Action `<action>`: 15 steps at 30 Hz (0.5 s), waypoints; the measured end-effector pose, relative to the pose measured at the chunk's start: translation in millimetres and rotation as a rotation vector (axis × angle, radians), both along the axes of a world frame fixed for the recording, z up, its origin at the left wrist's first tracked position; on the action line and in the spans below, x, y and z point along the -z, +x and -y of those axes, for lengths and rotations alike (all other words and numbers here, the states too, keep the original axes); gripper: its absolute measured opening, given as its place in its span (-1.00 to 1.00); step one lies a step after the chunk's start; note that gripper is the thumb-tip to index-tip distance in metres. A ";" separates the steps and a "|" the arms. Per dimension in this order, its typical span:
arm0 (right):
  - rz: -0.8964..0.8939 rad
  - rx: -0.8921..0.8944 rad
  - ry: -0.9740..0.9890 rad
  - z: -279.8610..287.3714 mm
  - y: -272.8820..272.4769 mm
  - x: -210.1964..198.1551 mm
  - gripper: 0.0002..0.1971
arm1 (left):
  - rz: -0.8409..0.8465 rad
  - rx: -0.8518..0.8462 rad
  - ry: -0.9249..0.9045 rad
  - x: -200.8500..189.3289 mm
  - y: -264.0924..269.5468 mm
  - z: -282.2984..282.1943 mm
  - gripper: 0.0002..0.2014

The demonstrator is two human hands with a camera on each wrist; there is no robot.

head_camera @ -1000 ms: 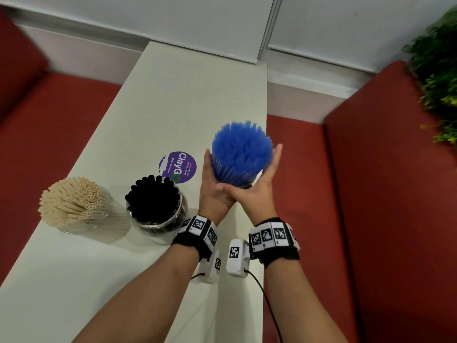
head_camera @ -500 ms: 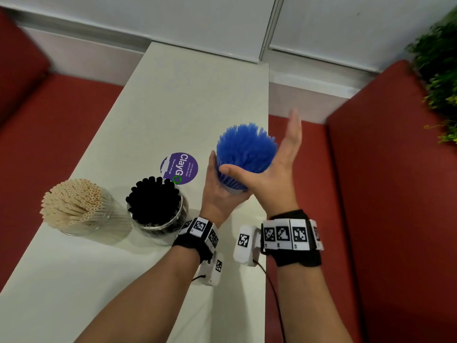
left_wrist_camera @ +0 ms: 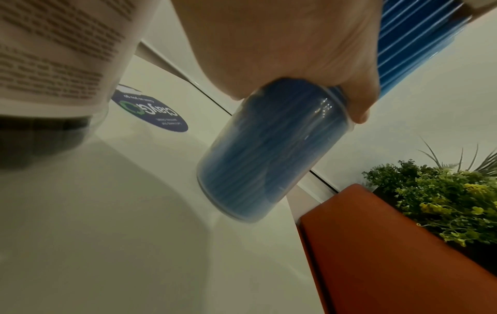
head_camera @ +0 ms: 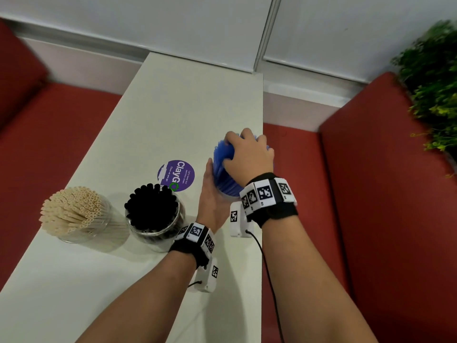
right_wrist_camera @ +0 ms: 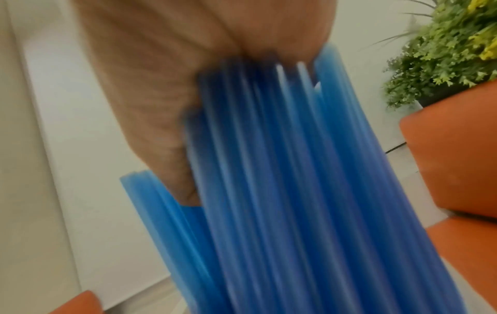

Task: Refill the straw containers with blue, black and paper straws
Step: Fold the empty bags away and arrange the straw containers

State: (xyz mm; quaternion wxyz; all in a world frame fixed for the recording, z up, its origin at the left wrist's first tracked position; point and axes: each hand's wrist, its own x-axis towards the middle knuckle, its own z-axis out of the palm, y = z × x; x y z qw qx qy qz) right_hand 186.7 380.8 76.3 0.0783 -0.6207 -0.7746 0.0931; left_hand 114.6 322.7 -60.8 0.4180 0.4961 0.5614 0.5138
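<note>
My left hand (head_camera: 210, 189) grips a clear jar (left_wrist_camera: 263, 153) packed with blue straws (head_camera: 222, 159), close to the white table's (head_camera: 173, 115) right edge. The jar's base is down at the tabletop in the left wrist view. My right hand (head_camera: 247, 154) lies over the tops of the blue straws (right_wrist_camera: 296, 191), with fingers curled round the bundle's upper end and the thumb (right_wrist_camera: 185, 180) pushed in among them. To the left stand a jar of black straws (head_camera: 153, 209) and a jar of paper straws (head_camera: 74, 214), both full.
A round purple sticker (head_camera: 176, 175) lies flat on the table behind the black straws. Red bench seats (head_camera: 371, 194) flank the table on both sides. A green plant (head_camera: 430, 90) stands at the far right, and a white wall closes the far end.
My right hand swung from beside the blue straws, up with fingers spread, then down over their tops. The left hand kept its grip on the jar.
</note>
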 end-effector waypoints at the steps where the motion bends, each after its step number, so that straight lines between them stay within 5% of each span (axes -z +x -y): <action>1: -0.040 -0.001 -0.010 -0.5 2.3 -3.5 -0.69 | -0.068 0.046 -0.011 4.3 -2.8 -2.0 -0.08; 4: -0.113 -0.026 -0.015 -0.7 6.9 -21.0 -0.74 | -0.079 0.015 0.099 1.0 0.2 -3.0 -0.26; 6: -0.097 -0.068 -0.069 2.1 9.9 -37.3 -0.69 | -0.232 0.041 0.041 1.4 -2.8 -2.2 -0.14; 12: -0.329 -0.024 0.154 4.2 33.1 -57.6 -0.42 | 0.089 -0.052 -0.037 4.5 3.4 -9.6 0.27; 15: -0.144 0.006 0.004 14.4 24.1 -27.7 -0.26 | 0.114 -0.050 -0.063 7.8 1.6 -12.8 0.31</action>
